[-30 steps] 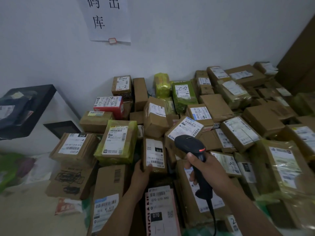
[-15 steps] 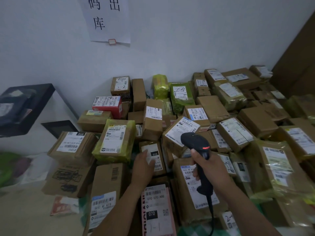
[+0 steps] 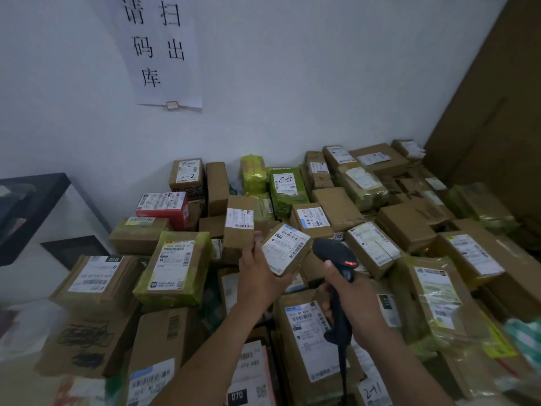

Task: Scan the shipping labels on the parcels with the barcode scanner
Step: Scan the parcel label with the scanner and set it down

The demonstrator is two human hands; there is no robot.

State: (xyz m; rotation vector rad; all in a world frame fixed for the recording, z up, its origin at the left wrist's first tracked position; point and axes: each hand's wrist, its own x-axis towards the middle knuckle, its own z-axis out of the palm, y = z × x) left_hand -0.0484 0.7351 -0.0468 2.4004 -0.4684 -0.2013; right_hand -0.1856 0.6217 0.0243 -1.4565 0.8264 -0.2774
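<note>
Small tilted brown parcel (image 3: 289, 266), white barcode label (image 3: 288, 243), beside black red-lit scanner (image 3: 333, 253)

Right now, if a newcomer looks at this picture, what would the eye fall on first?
Probably the centre: the left hand grips a small cardboard parcel, white shipping label up, beside the black barcode scanner that the right hand holds, its red light lit. Around them, a heap of labelled parcels reaches the white wall, where a paper sign with large black characters hangs.
</note>
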